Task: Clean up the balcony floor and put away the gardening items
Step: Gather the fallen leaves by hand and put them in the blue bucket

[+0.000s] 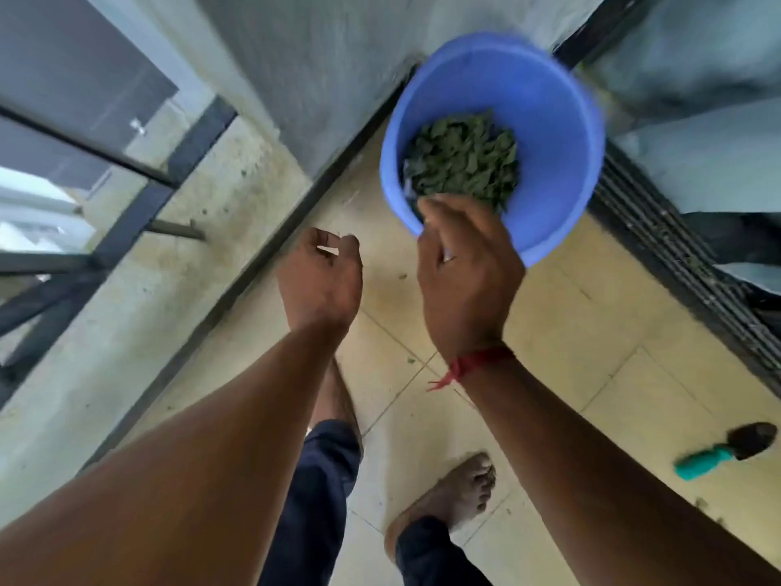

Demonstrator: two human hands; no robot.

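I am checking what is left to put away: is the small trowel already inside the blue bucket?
No, the trowel lies on the floor tiles, off to the side of the blue bucket.

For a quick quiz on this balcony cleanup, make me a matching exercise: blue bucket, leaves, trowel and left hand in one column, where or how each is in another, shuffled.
Column one
1. blue bucket
2. leaves
3. trowel
4. left hand

Column two
A. lying on the tiled floor
B. held at its rim by the right hand
C. empty, fingers loosely curled
D. inside the blue bucket

Pairs: 1-B, 2-D, 3-A, 4-C
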